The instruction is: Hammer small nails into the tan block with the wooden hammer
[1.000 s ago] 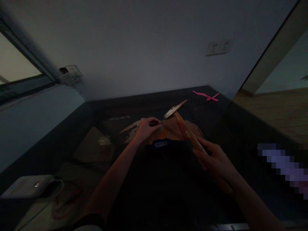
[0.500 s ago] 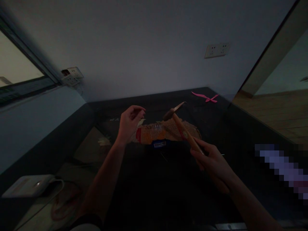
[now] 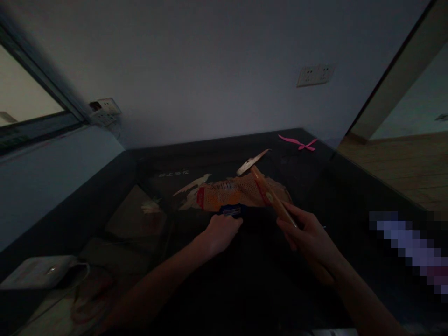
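Note:
In my right hand (image 3: 304, 228) is a hammer (image 3: 271, 193), its fingers wrapped round the wooden handle. The metal head points away from me, over the far side of a patterned orange-brown package (image 3: 227, 193). That package lies flat on the dark tabletop and has a red band at its left end. My left hand (image 3: 224, 229) is down at the package's near edge, beside a dark blue piece with a pale label (image 3: 231, 211). Its fingers are curled together, and the dark hides what they hold, if anything. Torn-looking light scraps (image 3: 194, 186) stick out past the package's left end.
A pink ribbon-like strip (image 3: 304, 146) lies at the back right of the table (image 3: 224, 289). On the left are a white device (image 3: 40, 272) with a cable and a pale sheet. The wall behind bears a socket plate (image 3: 315, 75). Something at the right is pixelated.
My left hand has come down and to the right, from above the package's left end to its near edge. The fingers have closed up. My right hand and the hammer have barely moved.

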Motion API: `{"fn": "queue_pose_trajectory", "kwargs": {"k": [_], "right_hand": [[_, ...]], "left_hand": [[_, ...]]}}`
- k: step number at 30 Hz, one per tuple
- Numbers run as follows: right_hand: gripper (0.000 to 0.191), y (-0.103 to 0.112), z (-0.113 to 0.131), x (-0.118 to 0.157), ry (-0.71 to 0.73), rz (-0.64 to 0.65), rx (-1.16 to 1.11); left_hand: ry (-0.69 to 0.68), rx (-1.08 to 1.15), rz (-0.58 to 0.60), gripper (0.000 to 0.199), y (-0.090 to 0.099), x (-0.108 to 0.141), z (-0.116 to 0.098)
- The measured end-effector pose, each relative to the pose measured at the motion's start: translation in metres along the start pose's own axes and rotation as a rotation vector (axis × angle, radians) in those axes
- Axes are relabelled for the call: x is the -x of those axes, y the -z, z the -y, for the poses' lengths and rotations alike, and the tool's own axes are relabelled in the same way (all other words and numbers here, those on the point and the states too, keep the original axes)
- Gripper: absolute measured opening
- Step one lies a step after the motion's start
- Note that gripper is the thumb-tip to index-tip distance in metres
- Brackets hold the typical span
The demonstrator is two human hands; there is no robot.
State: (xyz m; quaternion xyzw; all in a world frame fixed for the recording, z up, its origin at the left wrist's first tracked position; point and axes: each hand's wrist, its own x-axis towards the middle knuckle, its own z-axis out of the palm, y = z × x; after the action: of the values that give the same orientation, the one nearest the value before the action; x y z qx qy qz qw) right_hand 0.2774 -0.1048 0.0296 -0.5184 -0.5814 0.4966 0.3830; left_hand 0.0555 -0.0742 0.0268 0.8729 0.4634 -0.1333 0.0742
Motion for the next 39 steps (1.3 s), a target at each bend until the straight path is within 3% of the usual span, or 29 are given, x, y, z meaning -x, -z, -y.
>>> {"fn": "queue_pose_trajectory", "kwargs": {"k": [6,16,21,26,30,35,39], "right_hand": [[0.066,-0.002,0.003,0.002,-0.018,0.019,-0.025],[0.064,-0.003,-0.001,-0.002,-0.023,0.022,0.021],[0.063,-0.004,0.000,-0.002,-0.037,0.022,0.019],[0.067,-0.006,0.001,-0.002,-0.047,0.026,-0.004],[0.064,-0.006,0.001,-0.002,-0.032,0.030,0.014],[0.062,-0.005,0.001,-0.002,-0.019,0.016,0.015],[0.061,-0.003,0.002,-0.002,-0.034,-0.019,0.013]], "left_hand": [[0.018,0.003,-0.006,0.018,-0.002,-0.002,0.004],[0.066,0.028,0.063,0.017,0.003,0.005,-0.006],[0.043,0.023,0.053,0.020,0.004,0.008,-0.010],[0.081,0.005,0.067,0.040,0.006,0.009,-0.018],[0.102,-0.010,0.091,0.035,0.008,0.009,-0.025],[0.000,0.036,0.042,0.027,0.014,0.022,-0.018],[-0.162,0.259,-0.104,0.017,0.039,0.038,0.003]]}}
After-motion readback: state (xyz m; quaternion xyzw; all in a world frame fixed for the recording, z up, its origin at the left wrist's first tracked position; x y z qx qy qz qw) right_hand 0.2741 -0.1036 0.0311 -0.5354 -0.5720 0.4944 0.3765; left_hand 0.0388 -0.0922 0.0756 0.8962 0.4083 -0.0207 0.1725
